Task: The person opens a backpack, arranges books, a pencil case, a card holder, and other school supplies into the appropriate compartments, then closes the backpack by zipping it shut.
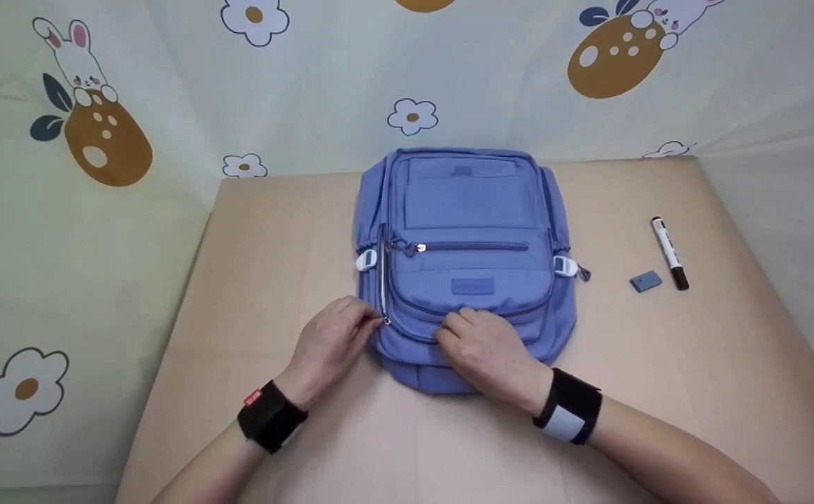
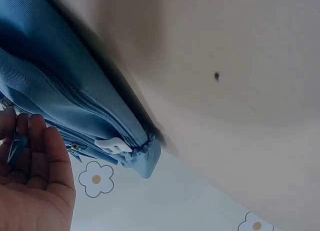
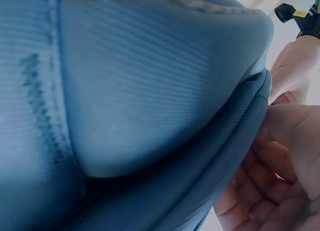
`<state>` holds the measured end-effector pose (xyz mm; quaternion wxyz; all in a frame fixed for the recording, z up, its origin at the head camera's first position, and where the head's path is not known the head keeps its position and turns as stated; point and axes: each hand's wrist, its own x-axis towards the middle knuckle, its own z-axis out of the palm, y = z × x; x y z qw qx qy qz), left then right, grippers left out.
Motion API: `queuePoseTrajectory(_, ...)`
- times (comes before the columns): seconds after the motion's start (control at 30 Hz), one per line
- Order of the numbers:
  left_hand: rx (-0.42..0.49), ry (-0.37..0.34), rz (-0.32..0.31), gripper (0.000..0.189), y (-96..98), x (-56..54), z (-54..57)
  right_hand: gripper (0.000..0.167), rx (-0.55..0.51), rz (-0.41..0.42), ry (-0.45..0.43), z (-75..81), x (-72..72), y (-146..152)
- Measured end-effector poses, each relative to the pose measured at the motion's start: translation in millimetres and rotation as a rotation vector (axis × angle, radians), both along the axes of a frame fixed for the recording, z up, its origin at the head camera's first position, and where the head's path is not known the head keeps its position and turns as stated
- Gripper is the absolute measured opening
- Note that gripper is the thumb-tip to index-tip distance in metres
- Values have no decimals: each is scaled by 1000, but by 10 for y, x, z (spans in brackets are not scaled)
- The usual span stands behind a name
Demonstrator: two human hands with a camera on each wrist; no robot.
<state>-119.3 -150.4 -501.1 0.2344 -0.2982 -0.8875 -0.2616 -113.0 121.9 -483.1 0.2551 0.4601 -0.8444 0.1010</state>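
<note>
A blue backpack (image 1: 475, 203) lies front side up on the table, its top toward the back wall. At its lower left edge my left hand (image 1: 333, 343) pinches a zipper pull (image 2: 17, 150), whose metal slider (image 1: 387, 320) sits at the bottom of the side zipper (image 1: 382, 273). The zipper's teeth show as a pale line above the slider. My right hand (image 1: 487, 353) grips the fabric at the bottom of the front pocket, thumb and fingers about its edge in the right wrist view. Part of the lower backpack is hidden behind this hand.
To the right of the backpack lie a blue-grey eraser-like block (image 1: 646, 281) and a black-and-white marker (image 1: 670, 253). White buckles (image 1: 565, 267) sit at the backpack's sides. A patterned curtain (image 1: 330, 84) stands behind the tan table (image 1: 274, 245).
</note>
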Motion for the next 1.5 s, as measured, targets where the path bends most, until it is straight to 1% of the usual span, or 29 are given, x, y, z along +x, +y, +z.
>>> queuePoseTrajectory(0.1, -25, 1, 8, 14, -14, -85, 35, 15, -10, 0, 5, 18, -14, -3)
queuePoseTrajectory(0.23, -40, -30, 38, 12, -50, -256, 59, 14, -5, -5, 8, 29, -22, -2)
queuePoseTrajectory(0.4, -36, -84, 91, 10, -74, -490, 32, 12, -11, -9, 13, 19, -16, -12)
queuePoseTrajectory(0.53, -28, -103, 117, 8, -72, -607, 10, 10, -20, -12, -2, 21, -5, -24)
queuePoseTrajectory(0.6, -28, -106, 122, 8, -72, -629, 4, 10, -15, -17, -14, 32, 4, -33)
queuePoseTrajectory(0.73, -25, -113, 121, 9, -67, -633, 5, 6, -15, -20, -35, 82, 6, -76)
queuePoseTrajectory(0.83, -29, -124, 124, 8, -59, -635, 10, 9, -12, -28, -60, 142, -6, -156)
queuePoseTrajectory(0.93, -30, -135, 132, 8, -51, -631, 15, 16, 36, -54, -92, 211, -19, -281)
queuePoseTrajectory(1.03, -20, -139, 144, 7, -47, -624, 12, 22, 126, -91, -101, 264, -28, -421)
queuePoseTrajectory(1.07, -16, -140, 146, 7, -48, -621, 10, 23, 162, -102, -95, 270, -31, -465)
queuePoseTrajectory(1.17, -14, -134, 145, 7, -46, -618, 2, 14, 260, -128, -60, 260, -30, -563)
queuePoseTrajectory(1.23, -16, -126, 141, 7, -45, -619, 3, 8, 296, -133, -31, 233, -24, -597)
queuePoseTrajectory(1.37, -30, -110, 132, 8, -45, -650, 26, 8, 293, -116, 12, 186, -23, -603)
queuePoseTrajectory(1.5, -38, -105, 138, 7, -56, -752, 62, 8, 266, -95, 26, 158, -38, -590)
